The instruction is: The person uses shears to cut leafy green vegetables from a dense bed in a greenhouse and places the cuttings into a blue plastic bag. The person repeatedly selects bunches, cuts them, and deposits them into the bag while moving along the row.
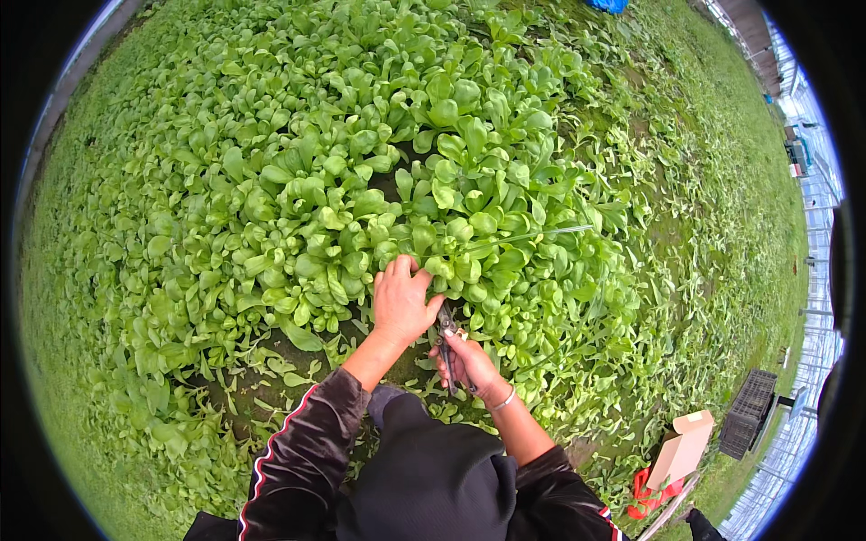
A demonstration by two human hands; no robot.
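Low green leafy vegetable plants [352,203] grow densely before me. My left hand [404,301] reaches into the leaves beside one plant [467,260], its fingertips partly hidden by foliage. I cannot see whether those fingers grip a stem. Just to the right, my right hand [467,365] is closed around the handles of pruning shears [446,338]. The shears point forward, and their blade tips disappear under the leaves near my left thumb. A long thin grass blade [555,231] lies across the plants ahead of my hands.
Bare soil with scattered leaves [270,372] shows at the left front. To the lower right are an open cardboard box [682,446], a red plastic bag [643,497] and a dark plastic crate [747,412]. A blue object [607,5] lies at the far edge.
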